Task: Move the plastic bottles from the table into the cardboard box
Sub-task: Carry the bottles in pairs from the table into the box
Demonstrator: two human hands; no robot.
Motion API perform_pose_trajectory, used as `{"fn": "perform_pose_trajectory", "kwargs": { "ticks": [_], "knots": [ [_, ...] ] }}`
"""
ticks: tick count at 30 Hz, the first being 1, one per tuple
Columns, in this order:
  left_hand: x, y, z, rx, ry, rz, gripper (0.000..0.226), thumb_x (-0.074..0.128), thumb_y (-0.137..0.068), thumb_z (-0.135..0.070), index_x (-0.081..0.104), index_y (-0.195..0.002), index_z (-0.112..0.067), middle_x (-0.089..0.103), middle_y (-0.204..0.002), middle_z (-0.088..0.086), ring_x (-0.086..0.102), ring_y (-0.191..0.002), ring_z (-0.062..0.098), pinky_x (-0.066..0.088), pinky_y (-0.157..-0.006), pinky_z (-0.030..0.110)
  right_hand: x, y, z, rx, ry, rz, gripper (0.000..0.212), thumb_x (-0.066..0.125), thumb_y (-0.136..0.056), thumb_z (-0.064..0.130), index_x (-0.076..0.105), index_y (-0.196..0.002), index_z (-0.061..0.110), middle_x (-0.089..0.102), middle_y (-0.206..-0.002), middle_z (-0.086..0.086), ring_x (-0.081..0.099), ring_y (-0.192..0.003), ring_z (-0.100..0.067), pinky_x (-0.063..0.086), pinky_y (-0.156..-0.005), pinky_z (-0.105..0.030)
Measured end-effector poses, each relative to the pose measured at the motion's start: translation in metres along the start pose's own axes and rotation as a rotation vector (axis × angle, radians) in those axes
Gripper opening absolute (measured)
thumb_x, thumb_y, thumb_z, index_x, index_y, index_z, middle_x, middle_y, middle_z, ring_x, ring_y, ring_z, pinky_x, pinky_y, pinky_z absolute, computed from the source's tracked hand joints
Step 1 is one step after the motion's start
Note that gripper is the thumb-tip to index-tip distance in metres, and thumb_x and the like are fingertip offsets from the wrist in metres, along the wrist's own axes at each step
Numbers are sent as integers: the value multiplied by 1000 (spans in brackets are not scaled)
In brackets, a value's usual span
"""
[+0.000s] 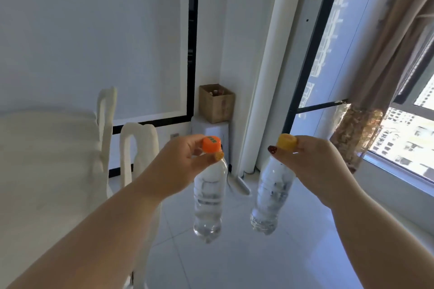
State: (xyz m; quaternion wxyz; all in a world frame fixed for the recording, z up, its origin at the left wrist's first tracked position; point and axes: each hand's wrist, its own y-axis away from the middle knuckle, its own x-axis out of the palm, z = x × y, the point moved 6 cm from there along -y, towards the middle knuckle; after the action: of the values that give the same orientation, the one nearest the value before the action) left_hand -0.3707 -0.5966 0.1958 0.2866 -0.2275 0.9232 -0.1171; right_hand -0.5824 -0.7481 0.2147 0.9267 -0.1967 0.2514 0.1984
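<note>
Two clear plastic bottles hang from your hands, each pinched at the neck just under its cap. Your left hand (pixel 180 159) has its fingers (pixel 217 155) closed around the orange-capped bottle (pixel 209 197); your right hand (pixel 314 164) grips the yellow-capped bottle (pixel 273 195) the same way. Both bottles dangle free above the tiled floor (pixel 234 260), apart from each other, and the right one is tilted.

Across the room the cardboard box (pixel 216 103) stands open on a small white stool (pixel 210 130) in the corner, well away from you, with something already inside it. The surface (pixel 47 159) lies at your left, with white chairs (pixel 138 148) beside it.

Keep the pinch firm as you walk, since a bottle held by the neck will probably swing. Pass to the right of the chairs. Once at the box, bring each bottle over the opening and lower it base first before you let go; dropping from height could tip the box off its stool.
</note>
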Motion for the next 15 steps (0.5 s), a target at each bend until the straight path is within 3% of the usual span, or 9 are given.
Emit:
{"fn": "perform_pose_trajectory", "kwargs": {
  "ticks": [3, 6, 12, 15],
  "knots": [
    [30, -47, 2, -14, 3, -24, 41, 64, -80, -56, 74, -104, -25, 78, -97, -12, 70, -95, 2, 52, -87, 18, -17, -53, -24, 3, -5, -12, 20, 77, -76, 49, 71, -72, 31, 65, -67, 33, 58, -58, 1, 42, -55, -25],
    [51, -92, 11, -31, 5, -39, 39, 65, -79, -55, 75, -103, -27, 77, -98, -17, 68, -98, -3, 47, -83, 7, -23, -105, -45, -17, 9, -6, 27, 76, -77, 47, 67, -65, 25, 58, -51, 25, 49, -44, 1, 34, -52, -25],
    [76, -198, 51, -40, -37, -53, 43, 65, -79, -55, 73, -108, -25, 77, -100, -14, 68, -99, -3, 50, -88, 17, -8, -214, -79, -62, 5, 52, 35, 74, -80, 46, 58, -49, 49, 46, -38, 25, 45, -37, 5, 28, -50, -23],
    [85, -264, 75, -21, -40, -24, 46, 64, -78, -57, 73, -109, -24, 77, -101, -13, 69, -100, 0, 51, -91, 22, 4, -277, -99, -65, 8, 47, 24, 74, -79, 48, 63, -58, 44, 49, -41, 22, 45, -38, 2, 33, -51, -25]
  ]
}}
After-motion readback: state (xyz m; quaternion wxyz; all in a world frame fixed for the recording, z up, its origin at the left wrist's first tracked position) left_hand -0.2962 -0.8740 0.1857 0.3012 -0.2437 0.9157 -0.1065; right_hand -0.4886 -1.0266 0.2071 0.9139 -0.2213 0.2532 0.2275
